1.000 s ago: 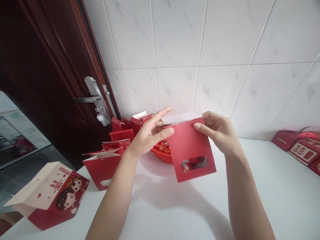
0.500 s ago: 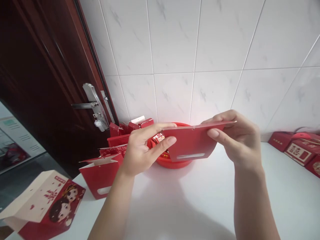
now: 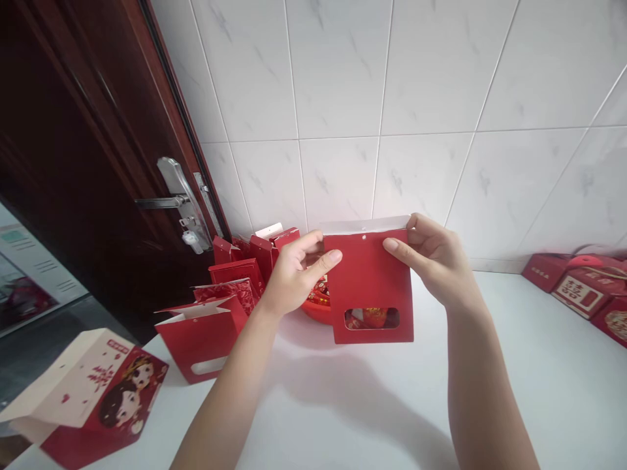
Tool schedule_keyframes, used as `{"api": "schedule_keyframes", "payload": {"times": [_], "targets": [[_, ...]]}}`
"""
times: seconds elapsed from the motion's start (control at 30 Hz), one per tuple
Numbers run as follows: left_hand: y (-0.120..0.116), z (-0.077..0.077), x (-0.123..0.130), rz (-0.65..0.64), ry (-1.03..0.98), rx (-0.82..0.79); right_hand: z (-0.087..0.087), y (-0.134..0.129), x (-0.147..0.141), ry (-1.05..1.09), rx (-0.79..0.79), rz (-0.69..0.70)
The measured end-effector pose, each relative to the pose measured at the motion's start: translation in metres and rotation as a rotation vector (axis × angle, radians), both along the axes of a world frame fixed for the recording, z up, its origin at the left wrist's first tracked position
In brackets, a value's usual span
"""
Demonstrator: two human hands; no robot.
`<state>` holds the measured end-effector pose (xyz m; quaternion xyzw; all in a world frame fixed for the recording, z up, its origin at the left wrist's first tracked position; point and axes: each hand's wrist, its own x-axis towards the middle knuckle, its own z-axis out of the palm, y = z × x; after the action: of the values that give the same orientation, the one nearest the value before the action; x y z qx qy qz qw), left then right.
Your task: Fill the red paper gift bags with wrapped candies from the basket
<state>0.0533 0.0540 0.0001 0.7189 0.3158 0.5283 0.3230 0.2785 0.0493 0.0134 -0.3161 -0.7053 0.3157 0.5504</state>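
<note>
Okay, both hands are raised and pinching a flat red card gift bag upright between them, well above the surface. The left hand is partly closed on the bag's left edge, and the right hand is curled around its upper right corner. A white top flap with a small hole stands above the bag, and a rounded window sits low on its face, with red showing through.

Just behind the bag, between the hands, is a red basin holding wrapped sweets. Beyond the left hand stand more red boxes, and below it lies an open red bag. Further left, a cream and red box printed with a cartoon couple sits at the surface's edge. Well to the right of the right hand are red boxes against the tiled wall.
</note>
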Motion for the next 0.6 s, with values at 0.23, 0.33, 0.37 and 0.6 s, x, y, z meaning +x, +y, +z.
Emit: {"api": "schedule_keyframes", "payload": {"times": [0.23,0.33,0.37,0.6], "targets": [[0.0,-0.046,0.006,-0.07,-0.04,-0.107,-0.027,0.005,0.01,-0.086,-0.176,0.123],[-0.008,-0.062,0.006,-0.095,0.021,-0.16,-0.047,-0.003,0.014,-0.078,-0.238,0.186],[-0.01,-0.065,0.007,-0.102,0.044,-0.173,-0.054,-0.006,0.015,-0.07,-0.261,0.197],[-0.009,-0.09,0.004,-0.06,0.145,-0.107,-0.088,-0.011,0.01,0.011,-0.292,0.146]]}}
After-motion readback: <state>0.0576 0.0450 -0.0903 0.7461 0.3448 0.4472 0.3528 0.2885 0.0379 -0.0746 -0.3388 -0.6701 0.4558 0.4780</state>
